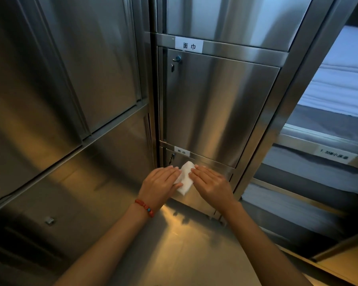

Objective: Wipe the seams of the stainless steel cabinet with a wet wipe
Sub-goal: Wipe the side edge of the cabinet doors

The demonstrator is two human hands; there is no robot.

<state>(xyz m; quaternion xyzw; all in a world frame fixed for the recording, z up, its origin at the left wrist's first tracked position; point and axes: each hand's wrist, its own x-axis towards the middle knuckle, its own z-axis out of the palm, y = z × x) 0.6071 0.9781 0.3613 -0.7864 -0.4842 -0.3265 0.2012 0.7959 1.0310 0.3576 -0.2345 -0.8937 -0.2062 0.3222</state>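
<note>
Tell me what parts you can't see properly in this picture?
- Wet wipe: its side edges sit under the left hand and right hand, head view.
- Lower label: characters too small and blurred.
- Right shelf label: blurred.
- Cabinet top: cut off by the frame edge.

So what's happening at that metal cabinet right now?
Both hands, left hand and right hand, flat on wet wipe. Wipe against lower cabinet door. Nothing blocking.
</note>
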